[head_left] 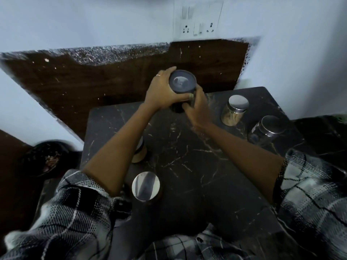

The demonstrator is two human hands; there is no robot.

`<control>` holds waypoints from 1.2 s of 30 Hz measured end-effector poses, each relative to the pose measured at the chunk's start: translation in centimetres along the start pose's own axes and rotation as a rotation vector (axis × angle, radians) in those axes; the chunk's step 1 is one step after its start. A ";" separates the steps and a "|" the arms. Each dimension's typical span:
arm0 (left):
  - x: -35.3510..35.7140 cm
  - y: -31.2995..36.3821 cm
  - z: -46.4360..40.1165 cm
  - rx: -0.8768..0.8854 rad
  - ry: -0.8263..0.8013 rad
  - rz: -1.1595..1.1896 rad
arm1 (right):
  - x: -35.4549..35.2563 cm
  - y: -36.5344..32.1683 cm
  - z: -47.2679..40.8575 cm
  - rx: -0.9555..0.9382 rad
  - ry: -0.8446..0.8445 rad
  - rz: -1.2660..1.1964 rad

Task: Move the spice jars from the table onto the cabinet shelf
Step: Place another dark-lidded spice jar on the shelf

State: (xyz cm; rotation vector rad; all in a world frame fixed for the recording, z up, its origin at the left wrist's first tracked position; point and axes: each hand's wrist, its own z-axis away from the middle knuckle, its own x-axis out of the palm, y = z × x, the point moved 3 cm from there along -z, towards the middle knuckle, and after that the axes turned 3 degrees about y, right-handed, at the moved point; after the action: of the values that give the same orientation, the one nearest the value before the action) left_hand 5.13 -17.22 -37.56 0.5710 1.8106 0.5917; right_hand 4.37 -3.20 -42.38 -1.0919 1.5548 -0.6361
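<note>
A dark spice jar (pixel 182 82) with a round steel lid is held over the far edge of the black marble table (pixel 197 156). My left hand (pixel 162 91) wraps its left side and my right hand (pixel 196 107) grips its lower right side. On the table stand a jar with pale contents (pixel 233 111), a dark jar (pixel 266 128) at the right, a steel-lidded jar (pixel 145 185) near me, and one jar (pixel 139 151) mostly hidden under my left forearm.
Behind the table lies a dark brown wooden surface (pixel 112 77) with a speckled rim against the pale wall. A socket and switch plate (pixel 199 19) is on the wall above. A dark bowl-like object (pixel 45 158) sits low at the left.
</note>
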 end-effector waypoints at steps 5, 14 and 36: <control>-5.0 5.1 -1.0 0.103 0.223 0.079 | -2.6 -5.4 -0.7 -0.149 0.136 -0.088; -13.6 14.6 -2.7 0.230 0.576 0.315 | -7.9 -16.8 -2.9 -0.297 0.269 -0.394; -26.9 28.7 -4.4 0.373 0.536 0.731 | -17.1 -31.5 -7.3 -0.375 -0.095 -0.856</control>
State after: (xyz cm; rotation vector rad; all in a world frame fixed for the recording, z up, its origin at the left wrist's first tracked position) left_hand 11.50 -13.10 1.27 1.4734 2.2182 0.9655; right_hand 7.20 -2.81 -5.94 -2.0759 1.0984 -0.8463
